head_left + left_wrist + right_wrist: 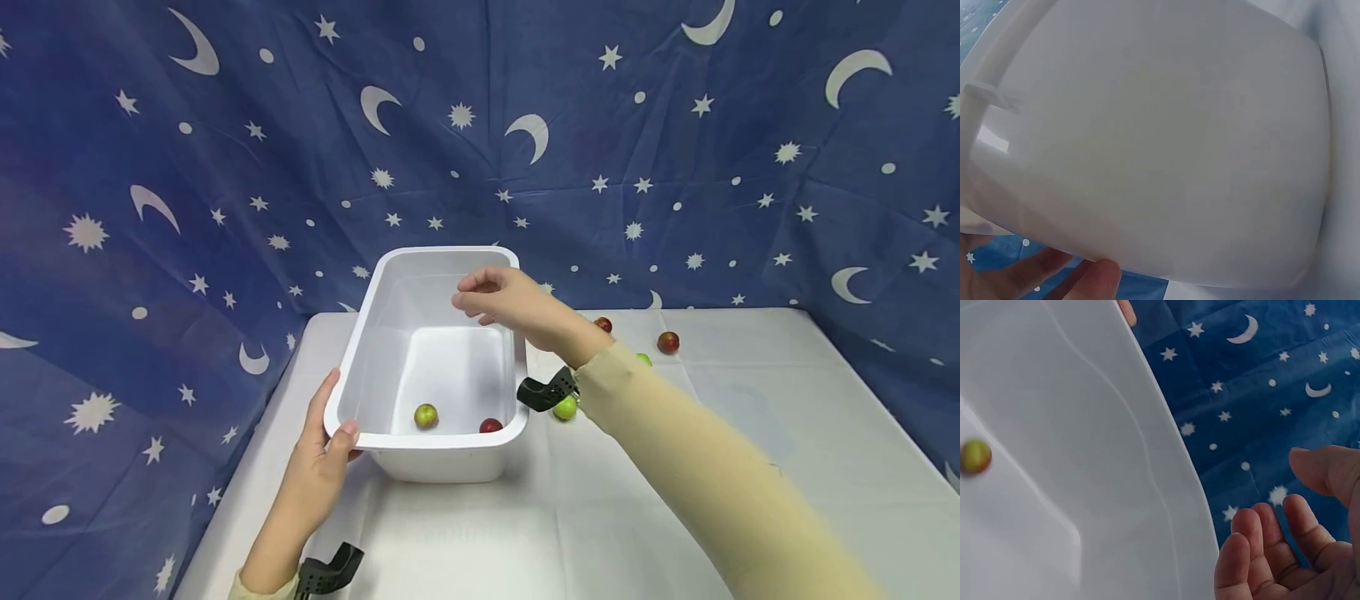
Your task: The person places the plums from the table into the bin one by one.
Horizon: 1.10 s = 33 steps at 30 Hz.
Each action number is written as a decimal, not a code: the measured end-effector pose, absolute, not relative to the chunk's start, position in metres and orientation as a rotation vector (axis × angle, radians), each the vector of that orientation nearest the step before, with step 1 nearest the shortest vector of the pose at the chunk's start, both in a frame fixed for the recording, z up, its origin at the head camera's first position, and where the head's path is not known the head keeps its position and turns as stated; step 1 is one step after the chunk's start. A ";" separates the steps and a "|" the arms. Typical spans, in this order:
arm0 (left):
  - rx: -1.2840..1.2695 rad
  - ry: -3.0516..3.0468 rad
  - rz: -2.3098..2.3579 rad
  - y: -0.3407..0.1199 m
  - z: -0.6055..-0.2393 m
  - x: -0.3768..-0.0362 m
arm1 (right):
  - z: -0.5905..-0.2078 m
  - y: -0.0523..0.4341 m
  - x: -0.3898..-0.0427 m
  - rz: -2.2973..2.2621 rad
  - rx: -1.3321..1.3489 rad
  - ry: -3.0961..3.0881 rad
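A white plastic tub [442, 275] stands on the table, and its outer wall [1147, 125] fills the left wrist view. My left hand [333, 427] grips the tub's near left corner, thumb over the rim, with fingertips [1088, 280] under the wall. My right hand [480, 298] hovers above the tub's far right part, its fingers [1272, 550] loosely curled and holding nothing. Inside the tub lie a green fruit [425, 415] [975, 456] and a red fruit [491, 426], both near the front wall.
On the white tablecloth [675, 500] right of the tub lie a green fruit [565, 408], a red fruit [602, 324], another red fruit [667, 342] and a partly hidden green one [644, 359]. A blue star-and-moon cloth [675, 167] hangs behind and left.
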<state>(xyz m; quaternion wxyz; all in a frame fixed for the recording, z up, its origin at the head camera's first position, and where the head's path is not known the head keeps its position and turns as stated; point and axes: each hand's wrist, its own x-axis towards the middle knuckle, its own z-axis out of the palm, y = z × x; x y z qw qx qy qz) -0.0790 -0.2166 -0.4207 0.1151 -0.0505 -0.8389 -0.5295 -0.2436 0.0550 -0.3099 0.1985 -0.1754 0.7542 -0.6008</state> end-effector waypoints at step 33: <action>-0.153 -2.455 -1.597 -0.217 -0.421 -0.080 | -0.427 0.258 -0.247 -1.560 0.148 2.474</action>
